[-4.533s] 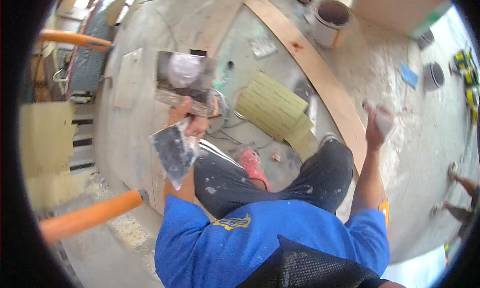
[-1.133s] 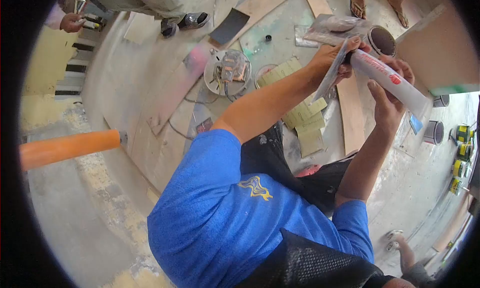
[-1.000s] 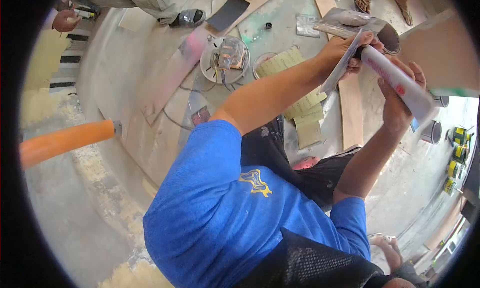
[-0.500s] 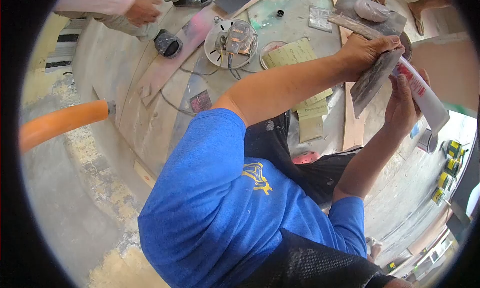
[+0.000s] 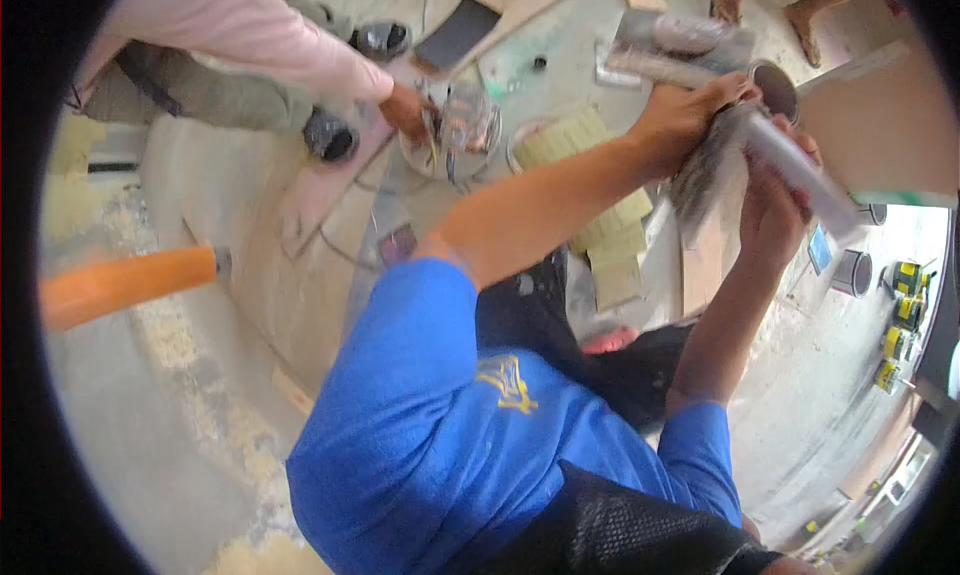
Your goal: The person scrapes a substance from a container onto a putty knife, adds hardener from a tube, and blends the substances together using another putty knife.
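Observation:
My left hand (image 5: 690, 120) is closed around a putty knife whose broad grey blade (image 5: 708, 165) slants down below the fingers, blurred. Just beyond that hand is a flat grey plate (image 5: 630, 50) bearing a smooth pale lump of putty (image 5: 692, 35). My right hand (image 5: 775, 200) is wrapped round a white squeeze tube (image 5: 815, 180), one end of which is right by the blade and my left fingers. An open tin (image 5: 775, 87) stands close behind both hands. Folded legs in dark trousers (image 5: 630, 375) show beneath my arms.
A person's hand (image 5: 408, 113) reaches to a power sander (image 5: 468, 120) on a round white lid or bucket. Sheets of yellowish sandpaper (image 5: 610, 235) lie below my left forearm. An orange hose (image 5: 140, 285) is at left, another person's bare feet (image 5: 808, 35) at top right.
The other person has leaned in, bringing a hand to the sander. My hands, putty knife and tube have shifted left in view, and the tube's red print has blurred.

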